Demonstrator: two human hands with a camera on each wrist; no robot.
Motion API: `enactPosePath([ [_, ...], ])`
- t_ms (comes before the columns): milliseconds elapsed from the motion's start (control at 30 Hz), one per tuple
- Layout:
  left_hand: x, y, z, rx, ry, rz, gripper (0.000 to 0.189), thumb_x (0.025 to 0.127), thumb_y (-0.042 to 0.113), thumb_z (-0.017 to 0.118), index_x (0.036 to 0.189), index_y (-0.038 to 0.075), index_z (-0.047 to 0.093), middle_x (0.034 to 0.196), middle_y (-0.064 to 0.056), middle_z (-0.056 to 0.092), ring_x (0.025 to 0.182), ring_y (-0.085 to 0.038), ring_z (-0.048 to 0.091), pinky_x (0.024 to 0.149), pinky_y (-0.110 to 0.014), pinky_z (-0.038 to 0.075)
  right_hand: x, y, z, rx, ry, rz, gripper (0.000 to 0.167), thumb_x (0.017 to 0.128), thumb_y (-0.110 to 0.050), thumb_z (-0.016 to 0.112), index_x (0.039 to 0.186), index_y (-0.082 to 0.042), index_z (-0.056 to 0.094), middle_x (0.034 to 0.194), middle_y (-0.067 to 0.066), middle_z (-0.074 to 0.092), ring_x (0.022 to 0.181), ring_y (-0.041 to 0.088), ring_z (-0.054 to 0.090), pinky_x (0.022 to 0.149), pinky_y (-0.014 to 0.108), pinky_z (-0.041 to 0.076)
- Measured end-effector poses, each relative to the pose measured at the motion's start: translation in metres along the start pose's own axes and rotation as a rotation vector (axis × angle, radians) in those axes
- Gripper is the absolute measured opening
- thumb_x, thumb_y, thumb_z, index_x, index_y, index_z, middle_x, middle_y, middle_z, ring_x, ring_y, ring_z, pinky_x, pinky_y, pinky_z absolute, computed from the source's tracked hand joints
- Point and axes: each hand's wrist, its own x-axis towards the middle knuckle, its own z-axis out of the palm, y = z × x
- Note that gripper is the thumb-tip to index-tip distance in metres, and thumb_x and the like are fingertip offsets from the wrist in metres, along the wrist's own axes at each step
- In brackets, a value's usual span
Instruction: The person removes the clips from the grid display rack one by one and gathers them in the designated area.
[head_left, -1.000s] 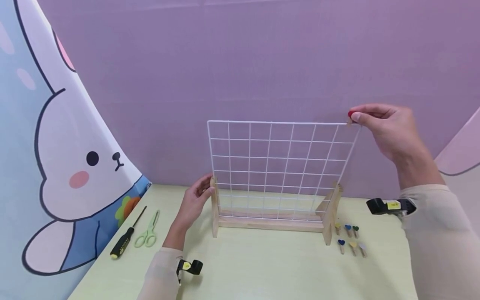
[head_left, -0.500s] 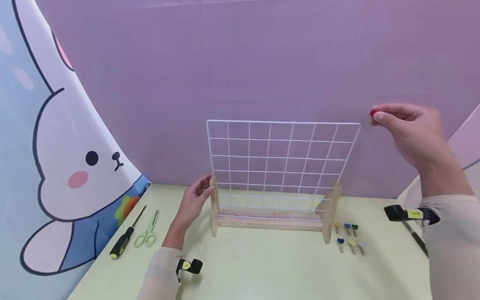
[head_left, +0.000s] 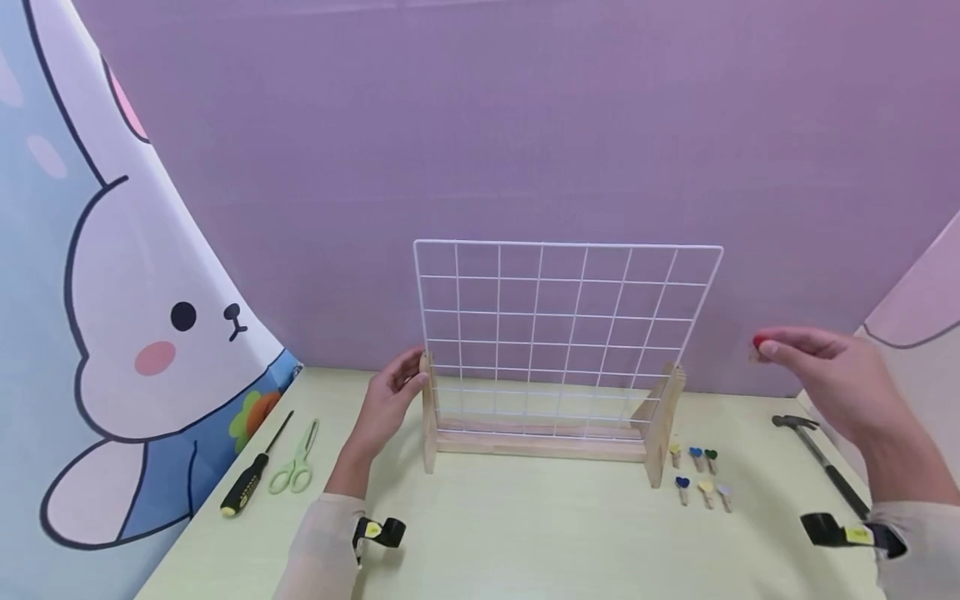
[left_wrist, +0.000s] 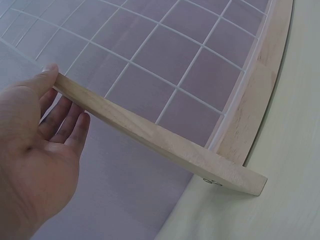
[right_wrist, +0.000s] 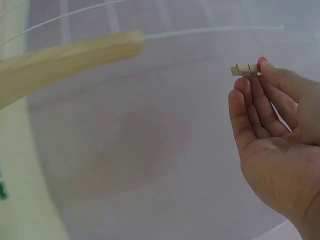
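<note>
A white wire grid panel (head_left: pixel 555 312) stands in a wooden stand (head_left: pixel 540 448) on the table. My left hand (head_left: pixel 387 406) holds the top of the stand's left upright (left_wrist: pixel 150 132), thumb on one side and fingers on the other. To the right of the grid and apart from it, my right hand (head_left: pixel 843 375) pinches a small wooden clothespin (right_wrist: pixel 246 69) with a red heart at one end. Several more clothespins with coloured hearts (head_left: pixel 682 483) lie on the table beside the right upright (head_left: pixel 663 425).
A hammer (head_left: pixel 825 467) lies at the table's right side, partly behind the right wrist. On the left are a screwdriver (head_left: pixel 247 483) and pale green scissors (head_left: pixel 295 467). A purple cloth (head_left: pixel 525 125) hangs behind the grid.
My right hand has left the grid's top right corner with the red-heart clothespin, moving right and then down. The hammer has come into view. My left hand stays on the upright.
</note>
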Motion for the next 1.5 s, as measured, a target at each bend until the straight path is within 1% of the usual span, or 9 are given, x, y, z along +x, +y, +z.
enactPosePath([
  [33,0.000,0.000,0.000,0.002,0.000,0.001,0.052,0.103,0.016,0.064,0.151,0.007,0.049,0.147,-0.016,0.058,0.123,-0.004,0.060,0.104,-0.014,0.052,-0.003,0.007,0.002,-0.014,-0.013,0.012,0.047,0.103,-0.044,0.062,0.140,-0.015,0.064,0.105,-0.034,0.072,0.107,-0.022,0.051,0.123,0.025,0.032],
  [67,0.000,0.000,0.000,0.002,-0.001,0.001,0.052,0.103,0.016,0.064,0.151,0.007,0.049,0.147,-0.016,0.058,0.123,-0.004,0.060,0.104,-0.014,0.052,-0.006,0.014,0.003,-0.036,-0.019,0.018,0.047,0.103,-0.045,0.062,0.139,-0.015,0.064,0.105,-0.036,0.071,0.105,-0.023,0.051,0.119,0.024,0.036],
  [167,0.001,-0.001,0.000,0.005,0.002,0.002,0.051,0.103,0.017,0.064,0.151,0.007,0.049,0.147,-0.016,0.058,0.123,-0.003,0.060,0.103,-0.014,0.052,-0.014,0.035,0.008,-0.100,-0.030,0.018,0.046,0.103,-0.045,0.061,0.136,-0.013,0.066,0.105,-0.034,0.072,0.100,-0.024,0.053,0.087,0.009,0.044],
  [267,0.002,-0.001,0.000,0.010,0.010,0.004,0.051,0.103,0.018,0.064,0.151,0.008,0.050,0.147,-0.017,0.058,0.122,-0.002,0.060,0.103,-0.013,0.051,-0.024,0.058,0.015,-0.122,-0.045,0.012,0.044,0.103,-0.043,0.061,0.133,-0.012,0.068,0.104,-0.028,0.075,0.098,-0.022,0.056,0.072,0.005,0.039],
  [500,0.000,-0.002,0.000,0.018,0.004,0.004,0.051,0.103,0.020,0.064,0.151,0.008,0.050,0.147,-0.017,0.058,0.122,-0.003,0.060,0.103,-0.013,0.051,-0.046,0.110,0.032,0.020,-0.121,0.031,0.032,0.105,-0.024,0.063,0.130,-0.005,0.070,0.108,-0.018,0.078,0.103,-0.021,0.057,0.078,0.002,0.040],
  [633,-0.001,-0.003,-0.001,0.020,0.009,0.001,0.051,0.103,0.020,0.064,0.151,0.009,0.050,0.146,-0.018,0.059,0.122,-0.004,0.060,0.103,-0.013,0.051,-0.049,0.128,0.040,0.031,-0.155,0.074,0.034,0.105,-0.027,0.062,0.131,-0.006,0.069,0.110,-0.017,0.078,0.103,-0.018,0.060,0.077,0.004,0.041],
  [900,-0.001,-0.002,-0.001,0.024,0.009,-0.001,0.051,0.103,0.020,0.064,0.151,0.010,0.050,0.145,-0.016,0.059,0.122,-0.004,0.060,0.102,-0.013,0.051,-0.049,0.150,0.049,0.068,-0.178,0.108,0.039,0.105,-0.025,0.062,0.132,0.002,0.065,0.110,-0.014,0.078,0.097,-0.004,0.069,0.079,0.005,0.045],
  [1133,0.000,0.000,0.002,0.023,0.005,-0.002,0.050,0.103,0.019,0.064,0.150,0.010,0.051,0.145,-0.016,0.060,0.122,-0.004,0.060,0.102,-0.013,0.051,-0.053,0.163,0.051,0.023,-0.209,0.167,0.046,0.104,-0.032,0.063,0.136,0.002,0.063,0.115,-0.018,0.077,0.100,-0.006,0.069,0.078,0.006,0.045],
  [1500,-0.001,0.003,0.001,0.031,0.013,-0.024,0.051,0.103,0.018,0.064,0.151,0.009,0.050,0.146,-0.016,0.059,0.122,-0.001,0.059,0.102,-0.012,0.051,-0.053,0.177,0.066,0.094,-0.188,0.167,0.037,0.101,-0.019,0.068,0.127,0.007,0.068,0.105,-0.020,0.078,0.092,-0.006,0.068,0.077,0.015,0.057],
])
